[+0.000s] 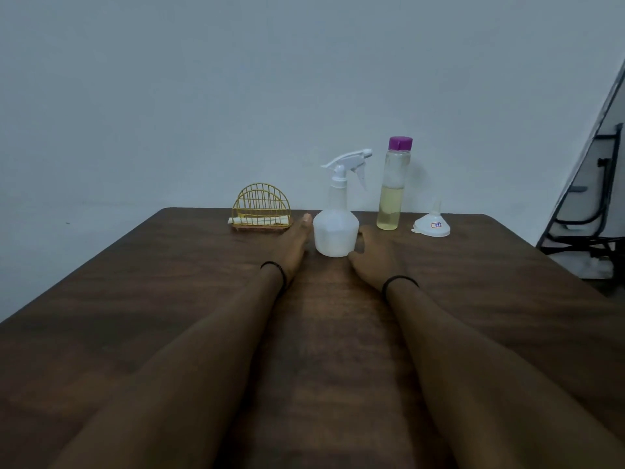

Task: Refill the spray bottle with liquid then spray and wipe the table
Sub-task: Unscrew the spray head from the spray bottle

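The right hand [375, 257] has its fingers tucked behind the spray bottle [336, 231], so whether they touch it cannot be told. The left hand [293, 243] lies edge-on beside the bottle, its palm and most of its fingers out of sight. Both forearms run off the bottom edge. The sticker on the funnel [432, 224] is too small to read. What lies in the wire holder [260, 207] is pale and flat, but too blurred to name. The desk [135, 299] is cut by the left, right and bottom edges. The dark frame [588, 211] at far right is cropped.
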